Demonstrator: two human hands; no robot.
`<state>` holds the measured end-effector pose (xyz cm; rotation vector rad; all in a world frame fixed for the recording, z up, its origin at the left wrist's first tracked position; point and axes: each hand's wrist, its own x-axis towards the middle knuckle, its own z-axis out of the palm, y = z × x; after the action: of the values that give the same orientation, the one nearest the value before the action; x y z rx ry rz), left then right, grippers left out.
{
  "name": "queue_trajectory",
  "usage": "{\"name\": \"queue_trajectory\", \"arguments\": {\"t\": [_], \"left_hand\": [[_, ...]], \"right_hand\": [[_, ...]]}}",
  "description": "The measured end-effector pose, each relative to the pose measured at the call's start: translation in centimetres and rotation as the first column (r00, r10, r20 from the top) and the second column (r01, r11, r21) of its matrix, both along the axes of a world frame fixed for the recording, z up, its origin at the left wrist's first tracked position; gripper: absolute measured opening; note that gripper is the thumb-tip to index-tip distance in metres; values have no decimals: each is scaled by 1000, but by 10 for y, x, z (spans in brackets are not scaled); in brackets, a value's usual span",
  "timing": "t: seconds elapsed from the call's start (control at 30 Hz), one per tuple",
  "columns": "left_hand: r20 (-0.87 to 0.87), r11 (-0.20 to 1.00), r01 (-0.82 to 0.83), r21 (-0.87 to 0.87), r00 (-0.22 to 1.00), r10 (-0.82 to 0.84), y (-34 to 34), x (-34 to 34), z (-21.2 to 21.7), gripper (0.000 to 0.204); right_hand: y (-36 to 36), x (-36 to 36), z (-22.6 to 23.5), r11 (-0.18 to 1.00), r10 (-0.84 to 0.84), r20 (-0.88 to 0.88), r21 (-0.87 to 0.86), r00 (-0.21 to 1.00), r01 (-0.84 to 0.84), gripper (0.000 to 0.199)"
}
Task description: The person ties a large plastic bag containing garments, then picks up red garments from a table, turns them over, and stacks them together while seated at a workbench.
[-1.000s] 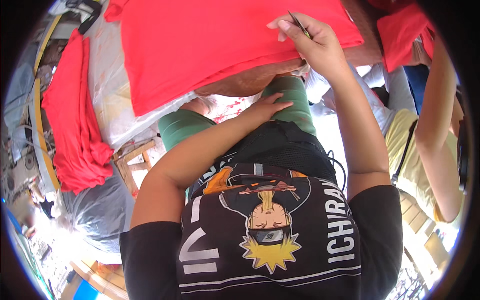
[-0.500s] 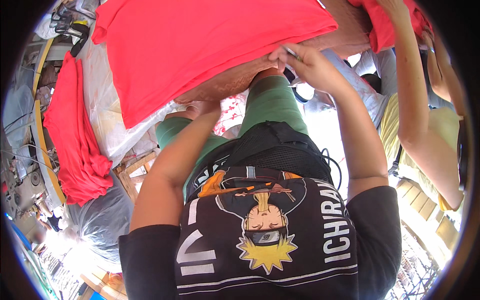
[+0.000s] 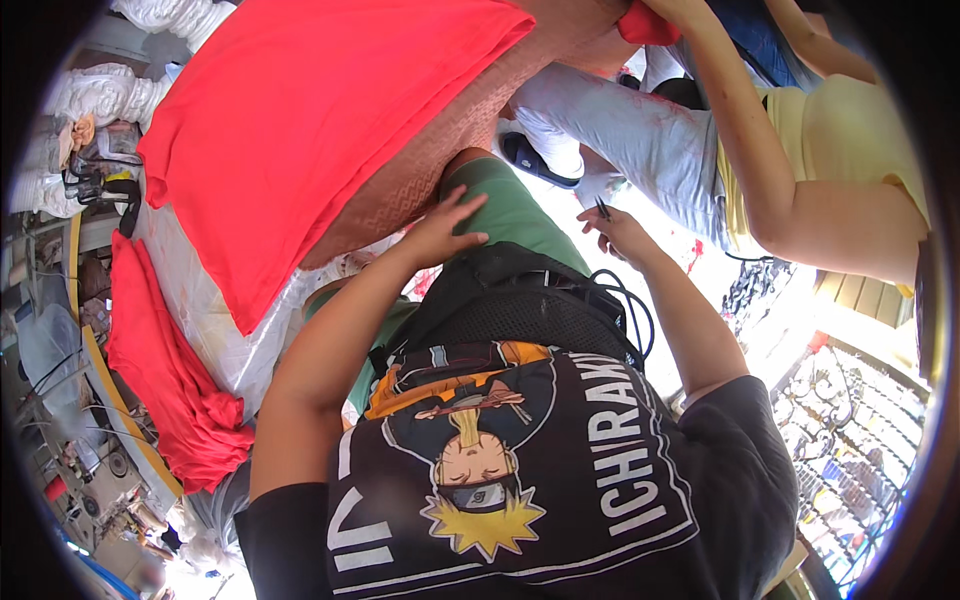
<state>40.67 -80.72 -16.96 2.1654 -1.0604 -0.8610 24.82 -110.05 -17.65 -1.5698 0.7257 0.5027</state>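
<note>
My left hand (image 3: 445, 232) is open, fingers spread, over the thigh of my green shorts (image 3: 525, 205); nothing shows in it. Off to the right, my right hand (image 3: 625, 238) is closed around a small dark pointed tool (image 3: 603, 208), whose tip sticks up past the fingers; its exact kind is too small to make out. Ahead of me, red cloth (image 3: 310, 120) lies spread over a brown patterned cover (image 3: 410, 170), apart from both hands.
A crumpled red cloth (image 3: 170, 370) hangs at the left beside clear plastic sheeting (image 3: 215, 290). White wrapped bundles (image 3: 105, 92) stand far left. At the right, a person in a yellow top (image 3: 850, 140) reaches over red cloth. A metal rack (image 3: 850, 450) stands lower right.
My right hand has pulled back from the red cloth's edge, toward me. The left hand has come out from beside the brown cover to over my thigh. The view has swung right.
</note>
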Motion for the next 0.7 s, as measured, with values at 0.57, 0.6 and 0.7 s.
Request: {"name": "queue_trajectory", "arguments": {"t": [0.57, 0.6, 0.7], "left_hand": [[-265, 849, -525, -55, 828, 495, 14, -18, 1, 66], [-370, 814, -579, -48, 767, 524, 5, -17, 0, 58], [-537, 767, -642, -15, 652, 536, 9, -5, -23, 38]], "right_hand": [[48, 59, 25, 761, 577, 234, -502, 783, -410, 39], [50, 62, 25, 737, 595, 221, -532, 773, -416, 38], [54, 67, 17, 687, 629, 199, -595, 751, -418, 34]]}}
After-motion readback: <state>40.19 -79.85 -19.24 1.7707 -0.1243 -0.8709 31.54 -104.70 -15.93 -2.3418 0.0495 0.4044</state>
